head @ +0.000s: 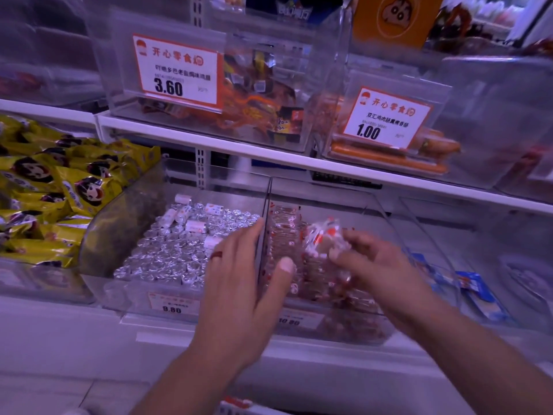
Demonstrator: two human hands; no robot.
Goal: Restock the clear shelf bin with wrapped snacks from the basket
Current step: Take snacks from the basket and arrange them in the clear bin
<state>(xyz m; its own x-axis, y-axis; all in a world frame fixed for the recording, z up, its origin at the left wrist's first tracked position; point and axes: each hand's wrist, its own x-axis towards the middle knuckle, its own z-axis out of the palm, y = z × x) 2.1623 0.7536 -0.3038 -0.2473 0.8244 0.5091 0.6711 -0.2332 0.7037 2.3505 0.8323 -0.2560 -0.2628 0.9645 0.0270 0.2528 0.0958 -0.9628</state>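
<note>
Several wrapped snacks (321, 238) are gripped in the right hand (377, 265) over the clear shelf bin (386, 217), already about half full; the left hand (239, 283), fingers straight, steadies its wall. Basket out of view.

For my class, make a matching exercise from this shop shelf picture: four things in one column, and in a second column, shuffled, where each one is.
Things:
1. silver foil-wrapped snacks
2. yellow packets
3. 3.60 price tag
4. clear-wrapped snacks

Places:
A. on the front of a bin on the upper shelf
B. held in the right hand over the bin right of the divider
C. in the bin left of the left hand
D. piled at the far left of the lower shelf

Pairs: 1-C, 2-D, 3-A, 4-B
</note>
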